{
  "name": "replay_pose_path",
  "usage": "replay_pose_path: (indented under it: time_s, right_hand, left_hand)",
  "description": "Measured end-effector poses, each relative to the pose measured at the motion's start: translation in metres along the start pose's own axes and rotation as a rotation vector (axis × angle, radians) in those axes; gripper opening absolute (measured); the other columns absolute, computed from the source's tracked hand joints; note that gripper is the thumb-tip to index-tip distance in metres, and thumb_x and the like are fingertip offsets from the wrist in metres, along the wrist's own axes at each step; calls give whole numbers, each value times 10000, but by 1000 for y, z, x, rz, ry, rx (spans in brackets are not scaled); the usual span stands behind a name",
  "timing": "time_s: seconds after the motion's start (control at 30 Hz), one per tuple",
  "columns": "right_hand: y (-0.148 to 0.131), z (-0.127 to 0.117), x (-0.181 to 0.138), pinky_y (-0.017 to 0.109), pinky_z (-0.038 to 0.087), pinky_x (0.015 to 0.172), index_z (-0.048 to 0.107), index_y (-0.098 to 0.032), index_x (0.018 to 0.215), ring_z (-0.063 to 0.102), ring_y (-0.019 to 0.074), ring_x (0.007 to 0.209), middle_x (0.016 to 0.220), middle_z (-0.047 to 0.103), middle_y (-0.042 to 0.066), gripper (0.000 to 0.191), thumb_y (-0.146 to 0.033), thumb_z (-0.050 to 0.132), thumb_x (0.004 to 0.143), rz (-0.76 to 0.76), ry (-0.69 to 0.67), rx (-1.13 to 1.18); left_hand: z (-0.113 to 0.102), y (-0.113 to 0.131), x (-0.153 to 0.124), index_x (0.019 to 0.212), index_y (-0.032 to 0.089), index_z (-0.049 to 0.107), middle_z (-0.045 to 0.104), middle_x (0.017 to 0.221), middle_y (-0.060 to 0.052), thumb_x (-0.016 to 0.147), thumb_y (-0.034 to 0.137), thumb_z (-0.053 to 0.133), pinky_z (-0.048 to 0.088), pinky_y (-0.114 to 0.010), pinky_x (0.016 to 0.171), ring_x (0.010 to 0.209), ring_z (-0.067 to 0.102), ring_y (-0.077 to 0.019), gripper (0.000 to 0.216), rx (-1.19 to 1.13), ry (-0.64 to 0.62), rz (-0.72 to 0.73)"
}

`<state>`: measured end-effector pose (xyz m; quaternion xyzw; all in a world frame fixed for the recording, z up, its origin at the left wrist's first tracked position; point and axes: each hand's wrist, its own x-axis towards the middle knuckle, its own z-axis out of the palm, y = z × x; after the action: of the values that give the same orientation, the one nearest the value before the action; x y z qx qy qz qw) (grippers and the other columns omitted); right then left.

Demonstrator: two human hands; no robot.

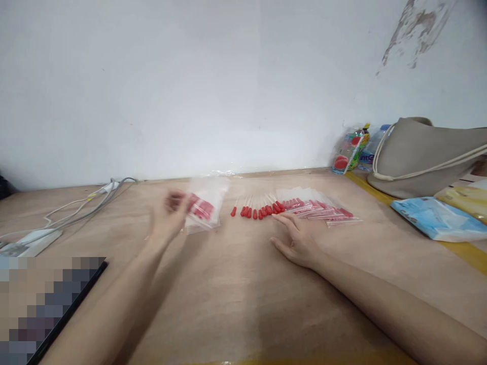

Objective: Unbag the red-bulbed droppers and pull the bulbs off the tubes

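At left centre, my left hand (177, 205), blurred by motion, is closed on the left edge of a clear plastic bag (208, 195) with a red patch showing on it. Whether more bags lie beneath it, I cannot tell. Several droppers (254, 214) with red rubber bulbs and thin pale stems lie in a loose row on the table, bulbs toward me. My right hand (297, 241) rests just in front of the row's right end, fingers stretched out and holding nothing. Beside it, bagged droppers (314, 208) lie overlapping in a fanned pile of clear bags.
On the right are a grey-beige bag (422, 157) with cord, a blue soft packet (437, 218) and bottles (348, 152) by the wall. White cables (83, 203) run to a power strip (38, 241) on the left. A dark-edged, pixelated object (72, 314) fills the lower left.
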<state>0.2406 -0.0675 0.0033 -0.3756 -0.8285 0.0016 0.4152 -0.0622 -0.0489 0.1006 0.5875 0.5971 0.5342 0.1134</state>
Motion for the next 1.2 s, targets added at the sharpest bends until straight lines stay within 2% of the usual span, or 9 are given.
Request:
replay_pose_path:
  time_s: [0.1,0.23,0.37,0.47,0.6,0.77,0.9,1.0,1.2]
  right_hand:
    - [-4,-7,2,466,359,960,321,-194,1314,391,277,1174,1261,409,142,707,-427,612,713,-105,29,8]
    - [-6,-11,4,484,313,990,398,-217,1292,361,289,1218,1318,398,123,678,-494,600,707,-292,-186,36]
    - [-4,-3,0,409,390,941,400,-239,1303,458,233,1153,1285,473,99,555,-414,537,794,-257,-361,33]
    - [0,5,-4,381,443,875,445,-244,1274,540,220,1053,1207,549,88,483,-381,512,816,-125,-310,-27]
    - [0,8,-6,351,464,819,587,-223,1122,584,215,958,1093,619,74,354,-376,507,813,-57,-251,-87]
    - [-6,2,-3,333,455,790,634,-220,1016,596,199,890,1005,647,67,335,-432,557,769,-43,-209,-82]
    - [-11,3,1,355,426,793,650,-227,913,579,185,861,938,650,56,206,-363,556,789,-42,-120,-52]
    - [-16,8,7,348,414,758,651,-233,871,559,165,798,868,648,45,138,-274,533,810,-96,-43,12]
    - [-23,15,30,334,373,730,647,-260,902,505,148,773,845,633,23,205,-162,484,825,-313,-58,-42]
  left_hand:
    - [42,4,-35,694,148,525,608,654,-3,634,396,681,450,-243,571,597,572,-126,300,-268,-518,-151]
    - [73,-5,-62,698,138,536,616,660,-8,619,401,702,449,-246,610,623,578,-120,321,-368,-810,-217]
    - [82,-14,-66,843,145,542,619,781,-15,629,368,716,466,-263,688,706,592,-122,355,-484,-743,-291]
    - [81,-17,-66,967,169,490,615,839,-13,637,324,730,472,-283,783,777,607,-121,436,-655,-596,-475]
    - [75,-15,-69,1055,151,446,602,709,13,562,191,790,496,-280,766,708,626,-120,603,-667,-680,-686]
    - [73,-9,-72,1068,147,480,580,611,43,533,196,803,511,-245,611,578,612,-106,626,-566,-729,-665]
    - [75,-10,-71,873,121,587,623,644,10,527,277,798,493,-222,616,592,602,-89,434,-560,-795,-615]
    - [75,-12,-70,715,112,596,624,614,9,488,318,804,481,-217,603,570,579,-80,370,-510,-821,-584]
    - [75,-13,-71,712,113,590,616,578,17,476,328,805,454,-216,576,534,553,-76,385,-465,-869,-515]
